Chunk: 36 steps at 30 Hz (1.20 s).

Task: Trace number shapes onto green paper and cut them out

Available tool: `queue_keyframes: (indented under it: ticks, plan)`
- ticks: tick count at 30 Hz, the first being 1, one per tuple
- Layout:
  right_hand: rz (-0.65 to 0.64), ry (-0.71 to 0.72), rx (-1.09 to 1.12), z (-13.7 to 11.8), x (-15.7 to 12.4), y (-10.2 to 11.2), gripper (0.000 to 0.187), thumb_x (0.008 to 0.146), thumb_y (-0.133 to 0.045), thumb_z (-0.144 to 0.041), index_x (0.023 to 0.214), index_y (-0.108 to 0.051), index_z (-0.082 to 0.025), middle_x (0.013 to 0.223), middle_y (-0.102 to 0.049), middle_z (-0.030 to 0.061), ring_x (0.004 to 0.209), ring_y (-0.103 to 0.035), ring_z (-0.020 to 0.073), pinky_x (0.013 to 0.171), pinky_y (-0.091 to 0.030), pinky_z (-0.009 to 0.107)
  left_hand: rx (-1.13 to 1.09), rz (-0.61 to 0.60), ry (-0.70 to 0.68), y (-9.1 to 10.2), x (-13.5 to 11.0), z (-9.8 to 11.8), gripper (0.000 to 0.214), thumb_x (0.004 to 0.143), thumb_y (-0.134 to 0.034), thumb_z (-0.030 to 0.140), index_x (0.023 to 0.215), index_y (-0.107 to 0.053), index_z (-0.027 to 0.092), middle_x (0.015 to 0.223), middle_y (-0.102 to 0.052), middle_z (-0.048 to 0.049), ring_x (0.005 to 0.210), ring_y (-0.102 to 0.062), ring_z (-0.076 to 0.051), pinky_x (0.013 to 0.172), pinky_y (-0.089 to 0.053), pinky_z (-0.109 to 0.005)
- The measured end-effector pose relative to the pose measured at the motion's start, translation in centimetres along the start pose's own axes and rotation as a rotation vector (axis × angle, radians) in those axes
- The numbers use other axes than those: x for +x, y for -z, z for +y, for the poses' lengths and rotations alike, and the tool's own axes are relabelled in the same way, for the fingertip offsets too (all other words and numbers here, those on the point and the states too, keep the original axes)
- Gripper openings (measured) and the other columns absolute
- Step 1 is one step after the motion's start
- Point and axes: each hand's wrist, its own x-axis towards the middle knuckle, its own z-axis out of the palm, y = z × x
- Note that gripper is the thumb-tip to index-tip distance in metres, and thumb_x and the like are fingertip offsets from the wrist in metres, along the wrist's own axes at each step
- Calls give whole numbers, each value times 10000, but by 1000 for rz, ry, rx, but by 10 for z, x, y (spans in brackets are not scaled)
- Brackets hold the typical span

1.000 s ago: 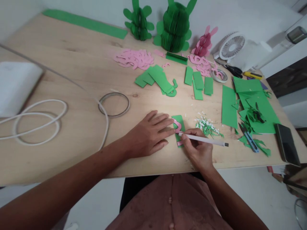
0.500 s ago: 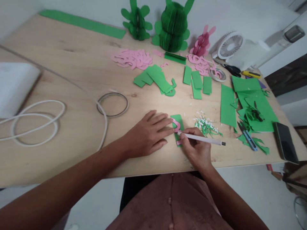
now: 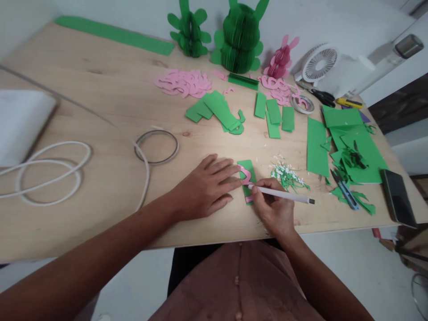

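Observation:
My left hand (image 3: 210, 187) lies flat with its fingers outstretched, the tips resting on a pink curved paper cutout (image 3: 246, 175). Beneath that cutout is a small green paper rectangle (image 3: 249, 166). Between the fingers and thumb of my right hand (image 3: 276, 207) is a white pen (image 3: 284, 193). Its tip end meets the cutout's edge near the middle of the green rectangle; the fingers partly hide the exact contact. To the right sits a little heap of green and white paper shreds (image 3: 288, 174).
Green paper rectangles (image 3: 222, 111) and pink cutouts (image 3: 185, 83) lie farther back. Thread snips (image 3: 346, 189), green sheets (image 3: 317, 147) and a phone (image 3: 397, 196) are on the right. A white cable (image 3: 80, 178) loops at left. Honeycomb paper figures (image 3: 239, 40) and a fan (image 3: 319, 64) stand behind.
Both hands, the pen and the paper hold practically the same place. The whole view shifts very slightly.

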Motion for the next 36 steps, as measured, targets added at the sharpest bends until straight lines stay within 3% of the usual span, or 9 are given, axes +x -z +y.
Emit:
queue_keyframes:
  ticks: [36]
  plan:
    - [23,76,-79,0,-1,2,52,867,-588,-213,815,-595,-215,673,-646,-18,572,-601,121,525,-485,239,-3,-9,5,-1,0,0,407,945,-477,335,1341,-533,256,1454,-490,-87,1355,-390,-311,1124,-244,-547]
